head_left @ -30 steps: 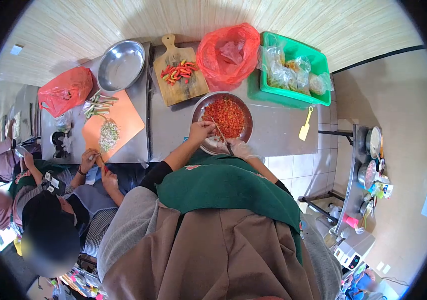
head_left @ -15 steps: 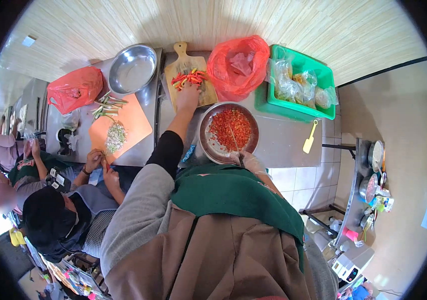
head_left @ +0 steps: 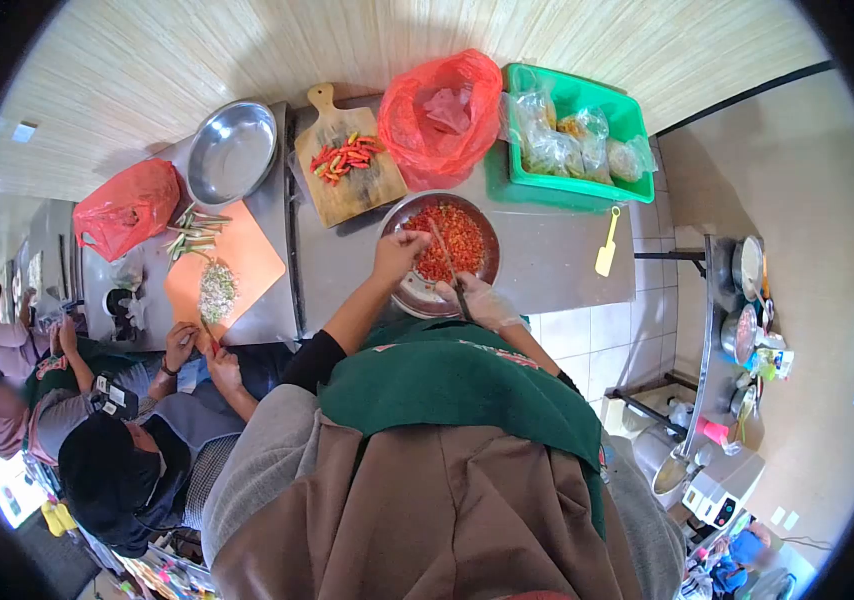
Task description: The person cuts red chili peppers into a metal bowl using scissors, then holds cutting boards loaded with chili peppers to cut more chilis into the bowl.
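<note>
Over the left rim of a steel bowl (head_left: 493, 262) of chopped red chilies (head_left: 462, 240), my left hand (head_left: 400, 254) is pinched closed. Its fingertips hold what looks like a red chili, hard to separate from the chopped ones behind. My right hand (head_left: 485, 303), in a clear plastic glove, grips a knife (head_left: 441, 246) at the bowl's near edge. The blade points up and left across the bowl, close to my left fingertips. Whole red and yellowish chilies (head_left: 345, 158) lie on a wooden cutting board (head_left: 332, 205) beyond the bowl.
A red plastic bag (head_left: 437, 150) and a green crate (head_left: 572, 193) of bagged food stand behind the bowl. A yellow spatula (head_left: 606, 245) lies right. At left, a co-worker's hands (head_left: 222, 370) work by an orange cutting mat (head_left: 259, 265), near an empty steel basin (head_left: 232, 155).
My left hand has come back from the chilies on the board to the bowl, beside the blade. The knife stays in my right hand over the bowl. The view has shifted slightly.
</note>
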### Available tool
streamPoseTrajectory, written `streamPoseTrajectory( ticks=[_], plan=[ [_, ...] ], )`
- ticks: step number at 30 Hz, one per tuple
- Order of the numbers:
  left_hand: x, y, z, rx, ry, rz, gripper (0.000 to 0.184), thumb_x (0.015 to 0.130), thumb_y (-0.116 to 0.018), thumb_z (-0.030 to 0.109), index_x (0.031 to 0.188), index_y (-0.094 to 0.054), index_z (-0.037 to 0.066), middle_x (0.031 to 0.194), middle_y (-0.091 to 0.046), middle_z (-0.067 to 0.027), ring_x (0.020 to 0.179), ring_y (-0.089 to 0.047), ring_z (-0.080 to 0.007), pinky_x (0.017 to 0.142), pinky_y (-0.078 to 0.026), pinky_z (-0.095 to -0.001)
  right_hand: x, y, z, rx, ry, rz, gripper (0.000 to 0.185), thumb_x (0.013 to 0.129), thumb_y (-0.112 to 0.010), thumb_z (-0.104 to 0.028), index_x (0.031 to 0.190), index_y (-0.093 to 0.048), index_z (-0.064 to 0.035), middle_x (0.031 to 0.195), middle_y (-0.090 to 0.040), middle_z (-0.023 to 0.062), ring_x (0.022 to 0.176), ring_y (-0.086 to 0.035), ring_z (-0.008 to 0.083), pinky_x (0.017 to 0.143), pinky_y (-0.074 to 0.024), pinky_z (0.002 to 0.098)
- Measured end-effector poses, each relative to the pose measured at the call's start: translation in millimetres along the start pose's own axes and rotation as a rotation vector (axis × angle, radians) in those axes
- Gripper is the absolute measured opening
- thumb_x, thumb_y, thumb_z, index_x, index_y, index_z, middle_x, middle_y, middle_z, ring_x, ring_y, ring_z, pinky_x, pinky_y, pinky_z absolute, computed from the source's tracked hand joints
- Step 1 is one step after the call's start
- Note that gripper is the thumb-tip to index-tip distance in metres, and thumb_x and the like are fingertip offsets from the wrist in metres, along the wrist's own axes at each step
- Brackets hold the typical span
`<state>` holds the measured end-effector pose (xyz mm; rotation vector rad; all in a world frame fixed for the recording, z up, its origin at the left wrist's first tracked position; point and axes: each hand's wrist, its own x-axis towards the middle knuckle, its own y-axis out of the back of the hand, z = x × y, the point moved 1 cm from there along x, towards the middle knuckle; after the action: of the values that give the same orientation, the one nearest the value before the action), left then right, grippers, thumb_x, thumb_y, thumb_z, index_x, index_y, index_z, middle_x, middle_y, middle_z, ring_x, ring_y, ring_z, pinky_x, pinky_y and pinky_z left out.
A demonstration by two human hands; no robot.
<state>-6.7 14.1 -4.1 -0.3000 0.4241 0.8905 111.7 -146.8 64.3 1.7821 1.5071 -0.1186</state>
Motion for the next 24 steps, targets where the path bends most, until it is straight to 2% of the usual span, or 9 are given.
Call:
streamPoseTrajectory(
  ticks=[1, 2, 8, 11, 14, 17, 20, 24],
  plan=[
    [-9, -5, 0, -0.011, 0.046, -0.016, 0.020, 0.086, -0.066, 0.022, 0.091, -0.070, 0.002, 0.077, -0.067, -0.0012, 0.060, -0.054, -0.0056, 0.054, -0.043, -0.0210, 4, -3, 3, -0.044, 0.062, 0.017, 0.053, 0.085, -0.056, -0.055, 0.095, -0.057, -0.0026, 0.080, -0.062, 0.0186, 0.077, -0.061, 0.0314, 0.070, -0.0451, 0.0380],
    [-15, -8, 0, -0.023, 0.089, -0.030, 0.021, 0.085, -0.067, 0.022, 0.092, -0.070, 0.002, 0.078, -0.068, -0.0019, 0.061, -0.055, -0.0053, 0.054, -0.042, -0.0204, 9, -5, 8, -0.042, 0.036, -0.060, 0.059, 0.083, -0.054, -0.059, 0.098, -0.058, -0.0025, 0.088, -0.063, 0.0234, 0.088, -0.061, 0.0363, 0.076, -0.0447, 0.0410],
    [-11, 0, -19, 0.070, 0.049, -0.017, 0.019, 0.085, -0.067, 0.023, 0.087, -0.071, 0.004, 0.075, -0.067, -0.0016, 0.057, -0.052, -0.0050, 0.052, -0.041, -0.0207, 11, -6, 13, -0.019, 0.002, -0.133, 0.062, 0.083, -0.052, -0.063, 0.102, -0.061, -0.0043, 0.089, -0.063, 0.0228, 0.089, -0.061, 0.0339, 0.077, -0.0452, 0.0410],
    [-21, -1, -14, 0.168, 0.141, -0.025, 0.019, 0.085, -0.068, 0.023, 0.087, -0.071, 0.004, 0.071, -0.065, 0.0000, 0.057, -0.052, -0.0053, 0.052, -0.041, -0.0207, 13, -10, 25, -0.137, 0.004, -0.152, 0.059, 0.084, -0.052, -0.061, 0.104, -0.062, -0.0061, 0.090, -0.064, 0.0210, 0.088, -0.062, 0.0330, 0.077, -0.0454, 0.0406],
    [-20, -4, -25, 0.117, 0.142, -0.034, 0.019, 0.085, -0.068, 0.023, 0.089, -0.070, 0.005, 0.070, -0.064, 0.0003, 0.055, -0.049, -0.0056, 0.050, -0.038, -0.0203, 15, -22, 43, -0.186, 0.012, -0.123, 0.058, 0.084, -0.051, -0.060, 0.108, -0.062, -0.0085, 0.093, -0.064, 0.0202, 0.091, -0.062, 0.0338, 0.080, -0.0453, 0.0406],
    [-19, -6, -30, 0.045, 0.207, -0.043, 0.018, 0.086, -0.067, 0.023, 0.086, -0.069, 0.005, 0.065, -0.059, 0.0022, 0.053, -0.047, -0.0055, 0.049, -0.037, -0.0204, 5, -17, 30, -0.138, 0.036, -0.075, 0.058, 0.085, -0.048, -0.060, 0.109, -0.061, -0.0081, 0.094, -0.063, 0.0269, 0.093, -0.061, 0.0426, 0.081, -0.0460, 0.0480],
    [-26, -15, -26, -0.110, 0.238, -0.044, 0.018, 0.086, -0.067, 0.024, 0.085, -0.069, 0.005, 0.064, -0.058, 0.0031, 0.053, -0.045, -0.0050, 0.049, -0.036, -0.0205, 25, -35, 56, -0.124, 0.016, -0.123, 0.055, 0.086, -0.048, -0.057, 0.110, -0.060, -0.0090, 0.095, -0.063, 0.0271, 0.093, -0.060, 0.0428, 0.081, -0.0461, 0.0484],
    [-25, -16, -29, -0.013, 0.202, -0.022, 0.020, 0.086, -0.067, 0.025, 0.084, -0.069, 0.005, 0.066, -0.059, 0.0027, 0.054, -0.046, -0.0047, 0.049, -0.036, -0.0195, 15, -22, 33, -0.206, -0.004, -0.122, 0.049, 0.088, -0.046, -0.050, 0.110, -0.060, -0.0088, 0.098, -0.062, 0.0268, 0.095, -0.060, 0.0426, 0.082, -0.0460, 0.0487]
  ],
)
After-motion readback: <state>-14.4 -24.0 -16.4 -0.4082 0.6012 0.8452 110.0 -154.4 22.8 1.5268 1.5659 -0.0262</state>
